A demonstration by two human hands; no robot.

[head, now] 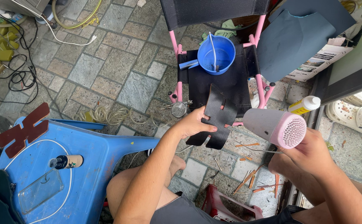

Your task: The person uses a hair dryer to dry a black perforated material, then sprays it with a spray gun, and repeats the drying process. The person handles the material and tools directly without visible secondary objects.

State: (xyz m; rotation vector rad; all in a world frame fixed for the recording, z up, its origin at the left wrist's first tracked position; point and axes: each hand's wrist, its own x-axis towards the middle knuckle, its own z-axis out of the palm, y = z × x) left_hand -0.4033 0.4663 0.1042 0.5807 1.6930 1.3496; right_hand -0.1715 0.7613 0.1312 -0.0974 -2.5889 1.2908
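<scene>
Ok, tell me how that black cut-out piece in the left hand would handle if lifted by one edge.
The black cut-out piece is probably flexible: it is a thin flat sheet, and the left hand holds it at one side only. It looks light, since thumb and fingers alone carry it. Its notched outline could snag or fold at the narrow tabs.

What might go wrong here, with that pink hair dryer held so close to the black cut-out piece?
1. The right hand aims the pink hair dryer at the black cut-out piece, which the left hand pinches bare; hot air could sting the fingers.
2. The piece is thin and floppy, so long heating in one spot might warp it.
3. Loose cables lie on the paving nearby; a cord of this kind could catch a foot.
</scene>
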